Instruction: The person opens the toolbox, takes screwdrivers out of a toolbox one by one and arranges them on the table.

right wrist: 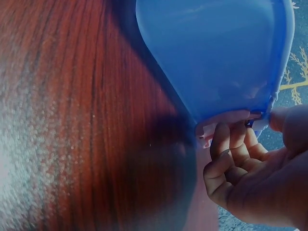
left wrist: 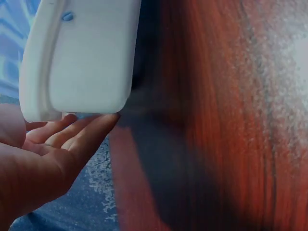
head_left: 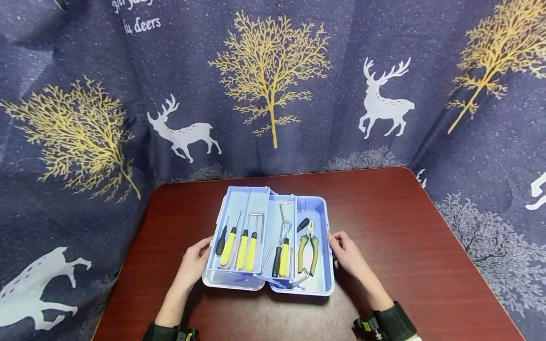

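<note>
A light-blue plastic toolbox lies open at the table's middle, its stepped trays fanned out to the left over the pale lid. My left hand holds the lid's left side; in the left wrist view its fingers touch the lid's end. On the opposite side, my right hand grips the box, thumb near the rim and fingers curled against the wall. Yellow-handled screwdrivers, black-handled ones and bent hex keys lie in the trays. Pliers rest in the bottom compartment.
The toolbox stands on a dark red wooden table with a rounded far edge. Behind hangs a blue cloth printed with deer and yellow trees. Black bands sit on both wrists.
</note>
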A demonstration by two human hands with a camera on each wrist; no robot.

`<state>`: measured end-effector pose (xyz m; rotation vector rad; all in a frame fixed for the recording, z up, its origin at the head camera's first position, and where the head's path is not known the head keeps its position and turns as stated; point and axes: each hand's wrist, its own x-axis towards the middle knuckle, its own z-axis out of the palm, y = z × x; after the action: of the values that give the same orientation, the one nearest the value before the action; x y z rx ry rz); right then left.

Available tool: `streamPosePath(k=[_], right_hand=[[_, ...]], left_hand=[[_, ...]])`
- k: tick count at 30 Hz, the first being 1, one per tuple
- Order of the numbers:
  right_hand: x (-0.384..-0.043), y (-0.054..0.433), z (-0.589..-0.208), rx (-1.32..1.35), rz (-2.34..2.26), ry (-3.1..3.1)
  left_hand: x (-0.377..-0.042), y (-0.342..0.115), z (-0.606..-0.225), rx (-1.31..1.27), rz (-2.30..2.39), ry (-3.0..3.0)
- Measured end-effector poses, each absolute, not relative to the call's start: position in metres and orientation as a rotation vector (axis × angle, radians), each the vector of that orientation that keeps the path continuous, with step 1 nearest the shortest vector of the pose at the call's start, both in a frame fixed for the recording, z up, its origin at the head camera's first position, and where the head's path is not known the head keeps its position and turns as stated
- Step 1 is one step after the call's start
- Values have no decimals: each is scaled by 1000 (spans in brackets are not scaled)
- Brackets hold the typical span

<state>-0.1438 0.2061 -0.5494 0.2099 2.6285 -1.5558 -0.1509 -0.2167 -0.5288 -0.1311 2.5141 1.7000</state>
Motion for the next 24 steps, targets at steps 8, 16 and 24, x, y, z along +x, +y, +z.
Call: streamPosePath(k=[8, 16, 24], right_hand=[[-144, 206, -550, 215, -1562, 2621], [-145, 205, -550, 195, -1558, 2669], [-143, 205, -550, 158, -1531, 2714]], left_hand=[[-150, -216, -526, -122, 1518, 2664], [-155, -217, -531, -112, 1510, 2681], [-157, -218, -537, -123, 1545, 2633]])
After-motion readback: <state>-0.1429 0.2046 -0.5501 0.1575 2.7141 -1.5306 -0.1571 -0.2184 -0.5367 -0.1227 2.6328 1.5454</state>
